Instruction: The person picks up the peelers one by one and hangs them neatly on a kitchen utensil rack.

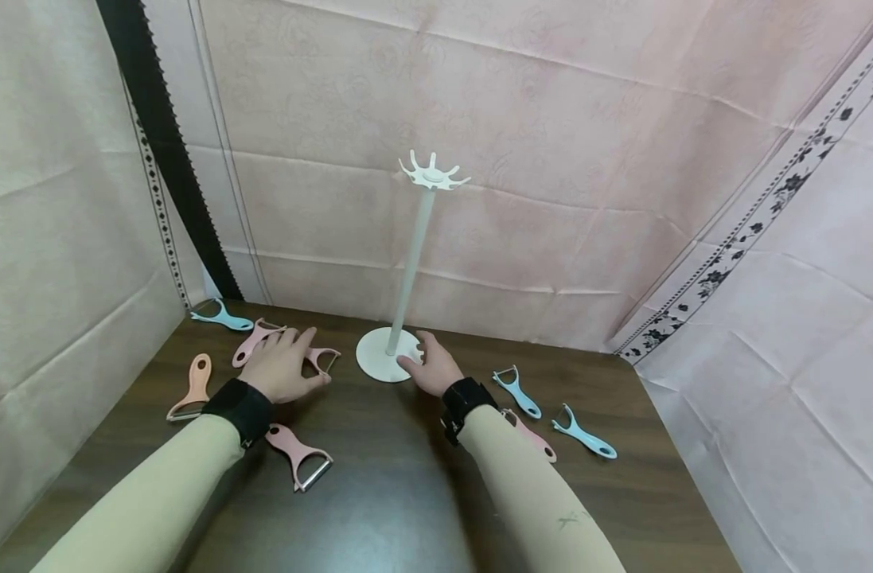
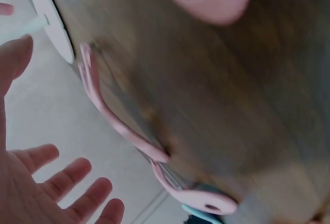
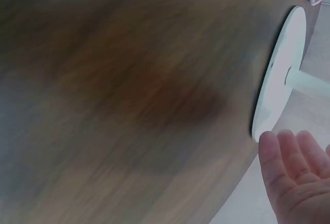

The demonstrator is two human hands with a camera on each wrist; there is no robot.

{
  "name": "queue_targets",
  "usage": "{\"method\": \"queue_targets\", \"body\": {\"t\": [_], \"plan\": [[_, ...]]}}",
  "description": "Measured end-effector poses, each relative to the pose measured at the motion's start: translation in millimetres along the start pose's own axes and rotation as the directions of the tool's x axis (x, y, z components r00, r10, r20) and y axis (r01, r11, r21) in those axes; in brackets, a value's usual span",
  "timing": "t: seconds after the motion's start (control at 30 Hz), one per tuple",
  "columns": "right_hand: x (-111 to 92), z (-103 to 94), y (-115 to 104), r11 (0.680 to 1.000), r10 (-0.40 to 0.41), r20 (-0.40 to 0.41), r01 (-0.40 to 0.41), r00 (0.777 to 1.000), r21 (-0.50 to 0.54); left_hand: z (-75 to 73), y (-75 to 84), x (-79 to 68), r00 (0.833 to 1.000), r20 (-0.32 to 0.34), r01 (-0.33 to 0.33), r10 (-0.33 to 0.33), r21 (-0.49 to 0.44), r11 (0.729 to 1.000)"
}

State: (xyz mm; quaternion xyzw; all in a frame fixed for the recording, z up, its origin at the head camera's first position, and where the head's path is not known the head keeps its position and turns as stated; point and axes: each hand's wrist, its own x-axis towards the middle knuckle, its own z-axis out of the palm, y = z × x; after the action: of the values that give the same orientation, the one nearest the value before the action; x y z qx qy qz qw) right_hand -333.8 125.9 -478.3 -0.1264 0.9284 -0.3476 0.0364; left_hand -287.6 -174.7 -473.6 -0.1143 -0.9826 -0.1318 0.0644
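A white stand with a round base (image 1: 370, 356), an upright pole (image 1: 412, 267) and a hooked top (image 1: 433, 177) stands at the back of the table. My right hand (image 1: 436, 368) is at the base's right edge, thumb and fingers apart, gripping nothing. In the right wrist view its fingertips overlap the rim of the base (image 3: 281, 74). My left hand (image 1: 278, 368) hovers over two pink peelers with its fingers spread and nothing in them. One pink peeler (image 2: 116, 123) lies beyond the left palm, and another pink peeler (image 2: 203, 199) sits farther along.
An orange peeler (image 1: 198, 382) and a blue peeler (image 1: 224, 317) lie at the left. Nearer the front is a pink peeler (image 1: 289, 446). Right of the stand are two blue peelers (image 1: 518, 394) and a pink peeler (image 1: 532, 438), partly behind my forearm. Cloth walls (image 1: 515, 263) enclose the table.
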Motion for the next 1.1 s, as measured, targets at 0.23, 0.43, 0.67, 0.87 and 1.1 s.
{"method": "queue_targets", "body": {"t": [0.23,0.43,0.67,0.87,1.1], "plan": [[16.1,11.1,-7.3,0.994,0.045,-0.023,-0.042,0.999,0.099,-4.0,-8.2,13.9,1.0,0.014,-0.018,0.017,0.046,0.999],[30.6,20.2,-5.4,0.99,0.044,-0.029,-0.04,0.999,0.137,0.0,-12.9,13.7,0.999,0.045,0.018,-0.019,0.021,1.0],[47.0,27.2,-6.8,0.987,0.012,-0.05,-0.004,0.999,0.159,5.1,-13.3,12.6,0.992,0.103,0.077,-0.076,-0.002,0.997],[51.8,28.6,-5.6,0.992,0.022,-0.076,-0.012,0.997,0.126,11.2,-11.4,13.2,0.99,0.116,0.077,-0.077,0.003,0.997],[44.9,31.5,-8.1,1.0,-0.03,-0.087,0.03,0.996,0.0,15.3,-17.0,13.1,0.988,0.134,0.075,-0.075,0.004,0.997]]}}
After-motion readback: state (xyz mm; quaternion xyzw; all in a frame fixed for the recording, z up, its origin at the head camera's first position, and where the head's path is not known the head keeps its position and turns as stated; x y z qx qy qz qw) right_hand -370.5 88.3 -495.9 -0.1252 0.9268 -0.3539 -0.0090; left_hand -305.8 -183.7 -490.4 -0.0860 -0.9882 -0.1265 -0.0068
